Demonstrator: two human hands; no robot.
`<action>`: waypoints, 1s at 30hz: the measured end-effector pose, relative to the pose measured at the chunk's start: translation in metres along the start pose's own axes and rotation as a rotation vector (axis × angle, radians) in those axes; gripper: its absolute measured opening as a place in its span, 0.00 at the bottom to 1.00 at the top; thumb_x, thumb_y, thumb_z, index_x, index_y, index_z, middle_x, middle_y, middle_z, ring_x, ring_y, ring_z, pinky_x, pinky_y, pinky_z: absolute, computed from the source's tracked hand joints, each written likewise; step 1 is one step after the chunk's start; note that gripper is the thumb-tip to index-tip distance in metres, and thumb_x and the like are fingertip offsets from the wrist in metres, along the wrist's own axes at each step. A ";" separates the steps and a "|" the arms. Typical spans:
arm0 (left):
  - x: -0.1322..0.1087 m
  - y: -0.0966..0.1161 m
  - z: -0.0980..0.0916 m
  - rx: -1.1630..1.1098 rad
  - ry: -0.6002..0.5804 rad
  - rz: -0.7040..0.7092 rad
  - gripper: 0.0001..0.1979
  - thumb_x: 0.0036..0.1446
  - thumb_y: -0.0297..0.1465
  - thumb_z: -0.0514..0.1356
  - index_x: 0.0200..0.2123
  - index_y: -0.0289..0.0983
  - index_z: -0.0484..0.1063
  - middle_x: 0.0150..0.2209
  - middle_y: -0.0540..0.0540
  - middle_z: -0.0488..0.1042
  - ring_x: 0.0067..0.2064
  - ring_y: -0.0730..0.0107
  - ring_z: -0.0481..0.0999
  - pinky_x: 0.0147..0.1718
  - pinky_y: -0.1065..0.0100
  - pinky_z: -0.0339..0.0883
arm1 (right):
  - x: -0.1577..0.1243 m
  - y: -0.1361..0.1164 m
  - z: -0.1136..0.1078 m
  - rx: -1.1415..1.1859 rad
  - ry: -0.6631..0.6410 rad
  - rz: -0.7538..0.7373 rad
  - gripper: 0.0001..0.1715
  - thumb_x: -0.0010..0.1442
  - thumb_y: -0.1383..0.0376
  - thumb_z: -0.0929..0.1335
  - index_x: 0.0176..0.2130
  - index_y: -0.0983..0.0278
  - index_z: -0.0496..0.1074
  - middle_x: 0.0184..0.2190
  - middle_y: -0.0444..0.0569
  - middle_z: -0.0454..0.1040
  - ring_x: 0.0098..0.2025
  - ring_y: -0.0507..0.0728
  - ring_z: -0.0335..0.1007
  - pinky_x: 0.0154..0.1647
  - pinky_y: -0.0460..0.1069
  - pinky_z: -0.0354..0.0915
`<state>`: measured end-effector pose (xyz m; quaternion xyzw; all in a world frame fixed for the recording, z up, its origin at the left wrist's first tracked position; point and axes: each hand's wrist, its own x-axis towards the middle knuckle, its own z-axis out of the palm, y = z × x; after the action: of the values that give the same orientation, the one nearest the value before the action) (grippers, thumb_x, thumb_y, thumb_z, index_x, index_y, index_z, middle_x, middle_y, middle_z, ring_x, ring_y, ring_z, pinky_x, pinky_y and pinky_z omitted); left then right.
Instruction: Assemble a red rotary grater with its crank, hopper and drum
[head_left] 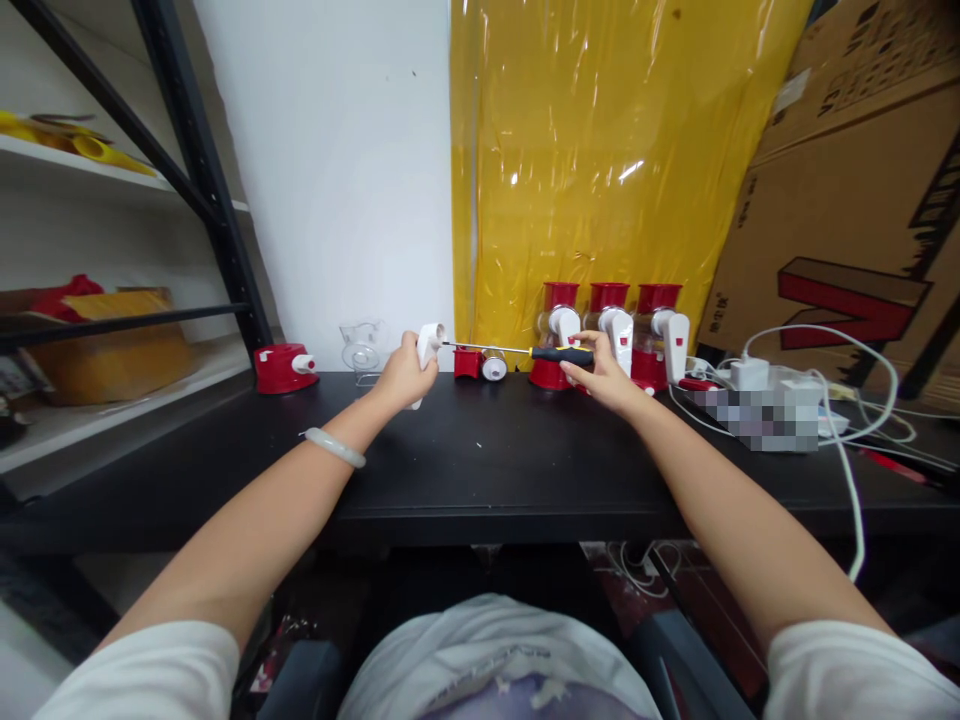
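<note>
My left hand (407,373) is closed around a white crank handle (430,343), its round end turned toward the right. A screwdriver (562,354) with a black and yellow grip lies level in my right hand (604,376), pinched between fingers and thumb. Its long shaft points left, and the tip is at the round end of the handle; I cannot tell how deep it reaches. Behind the shaft, a small red part (468,363) and a white-faced drum (493,366) rest on the black table (480,470).
Three red and white rotary graters (660,335) stand at the back right. A red base (281,369) and a clear plastic part (362,345) are at the back left. White cables and chargers (750,374) spread beside a large carton (855,220). Shelving (180,120) rises at left.
</note>
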<state>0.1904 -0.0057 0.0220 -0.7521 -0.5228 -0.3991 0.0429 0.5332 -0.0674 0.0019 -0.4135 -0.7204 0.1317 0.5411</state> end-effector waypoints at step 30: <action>-0.001 0.002 0.012 -0.630 -0.284 -0.250 0.22 0.49 0.24 0.57 0.48 0.40 0.59 0.29 0.51 0.71 0.23 0.70 0.73 0.25 0.64 0.74 | 0.004 -0.001 -0.016 -0.255 -0.002 -0.211 0.16 0.54 0.62 0.71 0.45 0.59 0.75 0.42 0.50 0.75 0.46 0.62 0.71 0.52 0.60 0.65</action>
<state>0.1983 -0.0014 0.0136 -0.7065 -0.4631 -0.4341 -0.3129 0.5463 -0.0694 0.0116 -0.4008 -0.7712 -0.0181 0.4942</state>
